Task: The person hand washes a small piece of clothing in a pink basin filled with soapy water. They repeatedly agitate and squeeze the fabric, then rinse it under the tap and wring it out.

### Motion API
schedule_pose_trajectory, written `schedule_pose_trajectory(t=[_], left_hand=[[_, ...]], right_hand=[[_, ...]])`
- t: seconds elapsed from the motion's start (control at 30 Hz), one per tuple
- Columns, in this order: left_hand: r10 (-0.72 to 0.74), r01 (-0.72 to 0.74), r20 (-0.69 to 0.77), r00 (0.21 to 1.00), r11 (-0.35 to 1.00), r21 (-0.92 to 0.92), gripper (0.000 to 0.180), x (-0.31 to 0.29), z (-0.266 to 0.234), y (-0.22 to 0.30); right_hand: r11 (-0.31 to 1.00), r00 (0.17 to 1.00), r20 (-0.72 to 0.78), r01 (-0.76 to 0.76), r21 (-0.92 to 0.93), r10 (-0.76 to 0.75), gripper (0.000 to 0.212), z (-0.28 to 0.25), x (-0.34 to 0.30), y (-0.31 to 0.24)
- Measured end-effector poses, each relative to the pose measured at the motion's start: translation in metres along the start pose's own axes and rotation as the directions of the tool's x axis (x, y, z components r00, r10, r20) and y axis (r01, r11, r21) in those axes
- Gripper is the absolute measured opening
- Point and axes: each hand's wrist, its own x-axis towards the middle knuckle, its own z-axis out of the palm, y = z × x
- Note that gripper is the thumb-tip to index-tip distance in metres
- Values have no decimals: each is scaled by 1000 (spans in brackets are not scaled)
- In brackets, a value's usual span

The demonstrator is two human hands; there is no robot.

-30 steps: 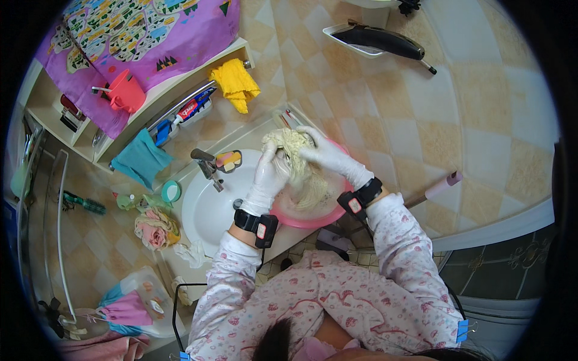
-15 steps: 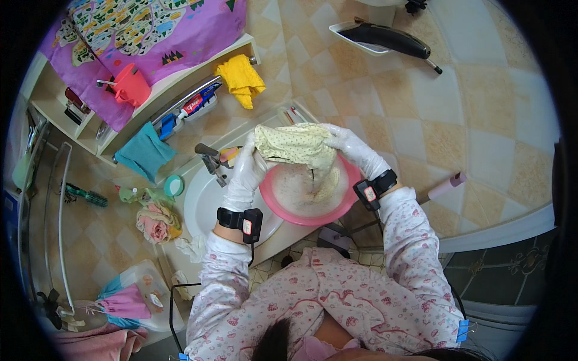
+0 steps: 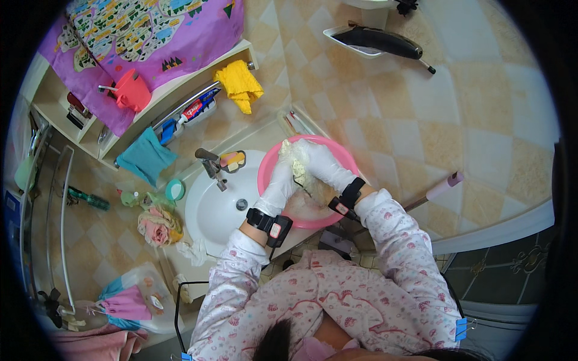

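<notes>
Over the pink basin, both my white-gloved hands are closed on a pale yellow dotted cloth. My left hand grips it from the left side. Opposite, my right hand presses in with bent fingers, close against the left. The cloth is bunched small between them, and most of it is hidden by the gloves. Cloudy, sudsy water lies in the basin below. A thin dark cord or edge trails from the bundle toward the water.
Left of the basin is a white sink with a metal faucet and a soap dish. A crumpled floral cloth and a green-lidded jar sit beside it. A shelf with towels stands farther left; a pink-handled stick is at right.
My hands have come together and lowered into the basin's opening. The cloth, spread between them before, is now bunched up. More of the sink shows.
</notes>
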Motion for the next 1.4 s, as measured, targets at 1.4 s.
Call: schedule_pose_trajectory(t=[1.4], left_hand=[[9, -8, -42, 999, 1000, 22, 22, -21, 14, -25]], right_hand=[[700, 878, 262, -478, 531, 401, 18, 14, 1, 23]])
